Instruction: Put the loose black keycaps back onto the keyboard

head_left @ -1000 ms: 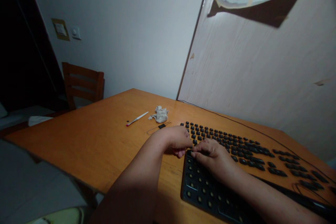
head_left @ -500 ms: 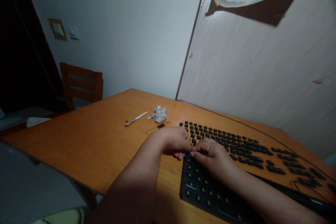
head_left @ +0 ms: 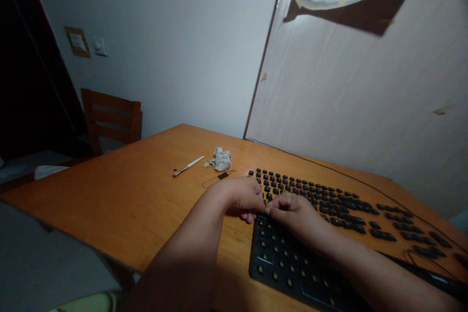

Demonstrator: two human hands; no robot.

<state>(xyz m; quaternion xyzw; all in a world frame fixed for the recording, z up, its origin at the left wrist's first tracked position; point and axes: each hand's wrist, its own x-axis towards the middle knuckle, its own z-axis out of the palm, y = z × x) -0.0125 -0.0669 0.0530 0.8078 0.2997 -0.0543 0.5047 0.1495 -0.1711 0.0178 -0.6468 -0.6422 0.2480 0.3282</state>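
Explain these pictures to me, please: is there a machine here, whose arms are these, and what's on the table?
No machine is at work here: these are one person's bare hands, seen by a camera worn on that person's head, looking forward and down.

On the wooden table lies a black keyboard base, its visible key spots mostly bare. Beyond it, loose black keycaps lie in rows. Further left are a crumpled greyish cloth or tissue, a slim white brush-like stick and a small black piece with thin wire.

The left hand and right hand meet at the base's far-left corner, fingertips close together. Whether they pinch something small is hidden from this view.
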